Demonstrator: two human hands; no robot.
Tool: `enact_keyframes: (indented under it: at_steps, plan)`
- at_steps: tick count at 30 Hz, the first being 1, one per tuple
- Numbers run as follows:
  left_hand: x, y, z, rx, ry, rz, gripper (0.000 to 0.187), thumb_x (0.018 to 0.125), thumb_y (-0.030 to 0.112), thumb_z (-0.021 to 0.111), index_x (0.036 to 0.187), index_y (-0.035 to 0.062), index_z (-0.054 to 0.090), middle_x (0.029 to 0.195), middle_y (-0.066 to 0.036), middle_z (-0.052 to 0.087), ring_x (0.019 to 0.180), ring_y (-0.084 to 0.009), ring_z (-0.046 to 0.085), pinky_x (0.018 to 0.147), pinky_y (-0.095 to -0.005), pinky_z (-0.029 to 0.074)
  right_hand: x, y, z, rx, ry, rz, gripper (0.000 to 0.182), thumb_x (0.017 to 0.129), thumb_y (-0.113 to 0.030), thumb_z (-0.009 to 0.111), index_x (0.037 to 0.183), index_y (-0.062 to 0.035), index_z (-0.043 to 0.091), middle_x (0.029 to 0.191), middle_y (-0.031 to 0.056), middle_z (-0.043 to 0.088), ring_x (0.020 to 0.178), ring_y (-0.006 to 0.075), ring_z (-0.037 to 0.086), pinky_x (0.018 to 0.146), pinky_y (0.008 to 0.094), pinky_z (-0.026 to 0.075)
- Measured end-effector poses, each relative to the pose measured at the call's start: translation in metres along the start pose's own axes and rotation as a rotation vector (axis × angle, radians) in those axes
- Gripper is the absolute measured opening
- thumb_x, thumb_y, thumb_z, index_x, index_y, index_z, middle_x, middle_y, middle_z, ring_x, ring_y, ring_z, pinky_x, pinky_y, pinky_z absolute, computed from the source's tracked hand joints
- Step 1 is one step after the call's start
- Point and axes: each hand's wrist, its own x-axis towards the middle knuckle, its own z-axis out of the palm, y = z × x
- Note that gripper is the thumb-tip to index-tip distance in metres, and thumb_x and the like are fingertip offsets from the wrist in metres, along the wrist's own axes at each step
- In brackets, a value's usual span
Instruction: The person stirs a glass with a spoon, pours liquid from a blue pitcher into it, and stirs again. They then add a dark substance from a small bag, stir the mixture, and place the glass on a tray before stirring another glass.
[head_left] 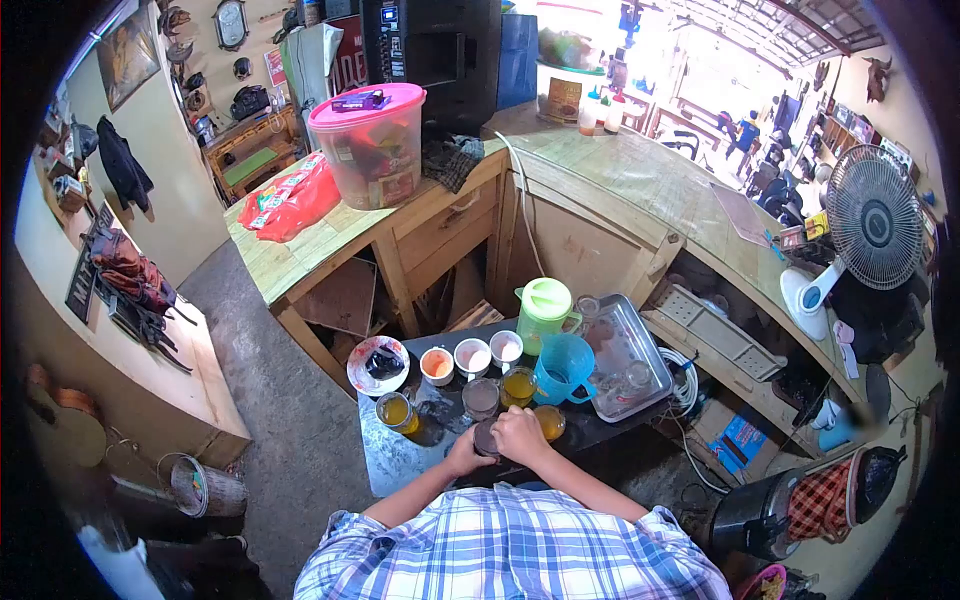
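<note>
On the low dark table, my left hand (467,455) is wrapped round a brown cup (486,437) near the front edge. My right hand (521,435) is closed at the top of the same cup; its fingertips are too small to make out. Just behind stands another brown-grey cup (481,398). Glasses of yellow liquid stand to the left (397,412), behind (518,386) and to the right (548,422). Three white cups, one with orange contents (437,366), form a row farther back, beside a plate (378,366) holding a black plastic bag.
A green pitcher (545,312), a blue jug (565,368) and a metal tray (628,360) with glasses stand at the table's right. Beyond is a wooden counter (600,165) with a pink-lidded tub (368,150) and a fan (876,215). A person (746,133) is far off.
</note>
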Motion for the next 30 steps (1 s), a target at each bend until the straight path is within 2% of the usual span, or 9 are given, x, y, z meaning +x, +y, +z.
enact_keyframes:
  at_steps: [5, 8, 10, 14, 16, 21, 24, 26, 30]
  plan:
    - [-0.002, 0.005, -0.001, 0.021, 0.024, -0.016, 0.077, 0.055, 0.016, 0.089, 0.122, 0.0031, 0.053, 0.117, -0.015, 0.061, 0.111, -0.029, 0.059, 0.096, -0.0375, 0.045, 0.0, 0.001, 0.007, 0.099, 0.058, 0.019, 0.012, 0.074, -0.017, 0.067, 0.07, -0.0076, 0.073, 0.077, 0.0099, 0.068, 0.073, 0.0267, 0.061, 0.064, 0.0406, 0.046]
    - [-0.002, 0.003, -0.002, 0.037, -0.02, -0.002, 0.077, 0.055, 0.02, 0.089, 0.121, 0.0031, 0.054, 0.118, -0.016, 0.061, 0.11, -0.0313, 0.059, 0.096, -0.0396, 0.045, -0.001, -0.004, 0.003, -0.124, 0.023, 0.046, 0.012, 0.074, -0.017, 0.067, 0.07, -0.0069, 0.073, 0.076, 0.0101, 0.068, 0.074, 0.0274, 0.061, 0.066, 0.0426, 0.047]
    - [-0.003, 0.003, -0.002, 0.21, -0.018, -0.017, 0.078, 0.055, 0.024, 0.089, 0.121, 0.0022, 0.054, 0.117, -0.018, 0.061, 0.11, -0.0328, 0.058, 0.096, -0.042, 0.045, 0.0, 0.0, 0.006, 0.107, -0.015, 0.084, 0.012, 0.074, -0.017, 0.067, 0.071, -0.0064, 0.073, 0.076, 0.0106, 0.068, 0.077, 0.0283, 0.062, 0.07, 0.0438, 0.049]
    - [-0.011, 0.018, -0.014, 0.405, -0.014, 0.011, 0.076, 0.057, 0.027, 0.089, 0.121, 0.0008, 0.055, 0.115, -0.019, 0.062, 0.113, -0.0344, 0.057, 0.098, -0.0434, 0.043, 0.0, -0.003, -0.001, 0.009, 0.075, 0.115, 0.012, 0.075, -0.017, 0.067, 0.072, -0.0069, 0.073, 0.077, 0.0101, 0.069, 0.079, 0.0288, 0.062, 0.073, 0.0433, 0.049]
    - [-0.022, 0.013, -0.019, 0.344, 0.096, -0.137, 0.073, 0.061, 0.028, 0.088, 0.121, -0.0001, 0.056, 0.113, -0.02, 0.064, 0.11, -0.0334, 0.059, 0.097, -0.0419, 0.046, -0.003, 0.002, 0.001, 0.042, -0.058, 0.128, 0.011, 0.075, -0.017, 0.067, 0.072, -0.0081, 0.073, 0.076, 0.0086, 0.068, 0.079, 0.0286, 0.061, 0.072, 0.0429, 0.049]
    - [-0.055, 0.001, -0.045, 0.139, 0.189, -0.421, 0.066, 0.065, 0.026, 0.086, 0.119, 0.0001, 0.057, 0.107, -0.016, 0.066, 0.096, -0.0258, 0.065, 0.087, -0.0354, 0.051, -0.003, -0.001, -0.004, 0.075, 0.036, 0.132, 0.01, 0.075, -0.016, 0.066, 0.072, -0.0093, 0.074, 0.077, 0.0077, 0.069, 0.079, 0.0284, 0.062, 0.072, 0.0429, 0.049]
    - [-0.069, 0.0, -0.06, 0.18, 0.412, -0.669, 0.07, 0.063, 0.025, 0.087, 0.119, -0.001, 0.054, 0.1, -0.015, 0.064, 0.092, -0.0259, 0.063, 0.084, -0.0364, 0.05, -0.005, 0.004, 0.002, 0.086, -0.002, 0.117, 0.01, 0.075, -0.016, 0.066, 0.073, -0.0103, 0.074, 0.077, 0.007, 0.069, 0.079, 0.027, 0.062, 0.069, 0.0423, 0.048]
    - [-0.072, -0.008, -0.067, 0.251, 0.801, -0.705, 0.084, 0.058, 0.022, 0.09, 0.125, -0.001, 0.043, 0.106, -0.016, 0.057, 0.097, -0.0279, 0.058, 0.087, -0.0387, 0.048, -0.005, 0.009, 0.008, 0.203, -0.006, 0.101, 0.009, 0.075, -0.015, 0.066, 0.073, -0.0107, 0.074, 0.077, 0.0065, 0.069, 0.079, 0.0261, 0.062, 0.068, 0.0418, 0.047]
    - [-0.06, -0.007, -0.085, 0.267, 1.053, -0.456, 0.108, 0.051, 0.015, 0.093, 0.136, 0.0007, 0.026, 0.126, -0.02, 0.044, 0.117, -0.0315, 0.047, 0.1, -0.0409, 0.041, -0.004, 0.0, -0.003, 0.026, 0.057, 0.123, 0.01, 0.075, -0.015, 0.066, 0.073, -0.0106, 0.074, 0.078, 0.0058, 0.069, 0.079, 0.0247, 0.061, 0.068, 0.0405, 0.045]
